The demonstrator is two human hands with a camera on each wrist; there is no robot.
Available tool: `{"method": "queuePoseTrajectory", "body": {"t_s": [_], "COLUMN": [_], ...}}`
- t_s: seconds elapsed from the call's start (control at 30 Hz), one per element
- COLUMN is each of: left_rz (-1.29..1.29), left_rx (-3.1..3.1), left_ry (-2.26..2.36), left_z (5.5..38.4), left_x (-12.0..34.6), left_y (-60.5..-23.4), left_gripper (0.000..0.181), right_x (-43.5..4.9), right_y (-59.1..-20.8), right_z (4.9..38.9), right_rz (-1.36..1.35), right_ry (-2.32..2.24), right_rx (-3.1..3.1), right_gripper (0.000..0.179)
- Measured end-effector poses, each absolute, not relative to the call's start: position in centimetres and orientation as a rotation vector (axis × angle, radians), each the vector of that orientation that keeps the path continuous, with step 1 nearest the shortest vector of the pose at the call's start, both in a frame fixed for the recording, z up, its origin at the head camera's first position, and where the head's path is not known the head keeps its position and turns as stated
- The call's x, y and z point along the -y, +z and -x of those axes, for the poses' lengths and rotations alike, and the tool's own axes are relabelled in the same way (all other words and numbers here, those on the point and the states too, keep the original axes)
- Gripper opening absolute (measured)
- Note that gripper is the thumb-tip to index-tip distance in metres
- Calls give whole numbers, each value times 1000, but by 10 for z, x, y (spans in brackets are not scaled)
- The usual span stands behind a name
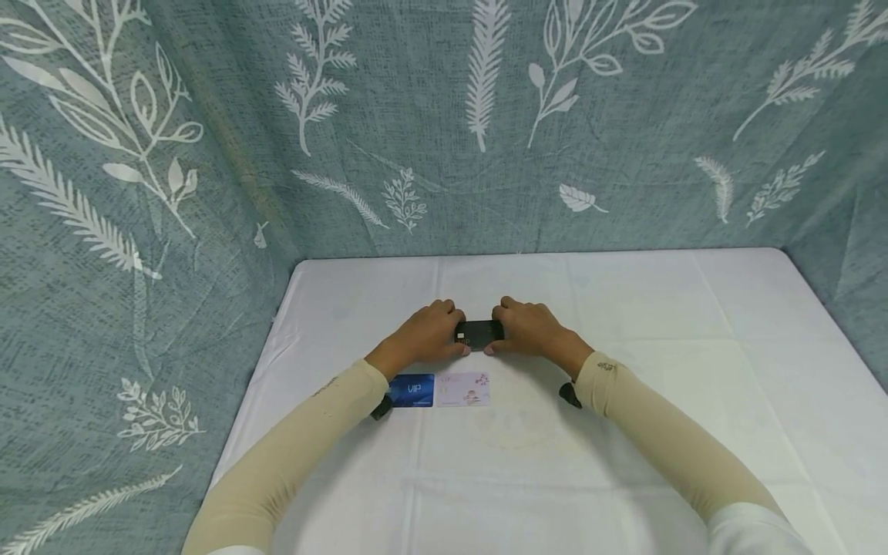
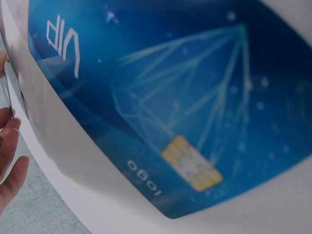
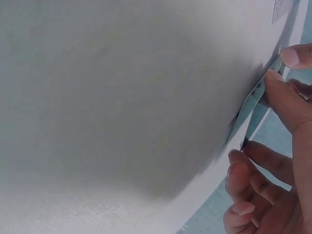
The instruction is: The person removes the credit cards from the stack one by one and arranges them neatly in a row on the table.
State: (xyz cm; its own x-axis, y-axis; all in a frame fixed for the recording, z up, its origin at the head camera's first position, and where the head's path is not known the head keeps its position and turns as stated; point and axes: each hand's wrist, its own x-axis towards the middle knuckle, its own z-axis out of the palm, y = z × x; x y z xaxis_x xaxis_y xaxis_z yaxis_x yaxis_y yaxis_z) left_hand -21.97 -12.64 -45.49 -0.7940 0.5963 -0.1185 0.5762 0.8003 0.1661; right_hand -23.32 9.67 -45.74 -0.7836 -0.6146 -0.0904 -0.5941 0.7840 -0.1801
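Note:
Between both hands, a black card (image 1: 479,334) with a small light chip mark is held by its two short ends in the head view. My left hand (image 1: 433,333) grips the left end, thumb on the near side and fingers on the far side. The right end is pinched the same way by my right hand (image 1: 530,330). In the right wrist view the card (image 3: 253,102) appears edge-on between thumb and fingers of the right hand (image 3: 287,126). Only some fingertips of the left hand (image 2: 9,156) show at the left wrist view's edge.
Nearer to me lie a blue VIP card (image 1: 414,391) and, right beside it, a pale pink VIP card (image 1: 462,390). Both rest flat on the white-covered table (image 1: 624,462). A green-grey leaf-patterned curtain (image 1: 430,139) hangs behind and at the sides.

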Motion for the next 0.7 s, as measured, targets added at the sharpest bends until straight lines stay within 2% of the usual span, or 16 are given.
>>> {"method": "queuePoseTrajectory", "body": {"t_s": [0.47, 0.7], "left_rz": [-952, -979], "left_rx": [-2840, -2855], "left_ry": [176, 181], "left_z": [217, 215], "left_x": [126, 126], "left_y": [-453, -451], "left_gripper": [54, 53], "right_x": [-99, -100], "right_y": [-454, -453], "right_z": [231, 230], "right_rz": [999, 1027], "right_ry": [-239, -246], "right_rx": [-2824, -2835], "right_gripper": [67, 62]}}
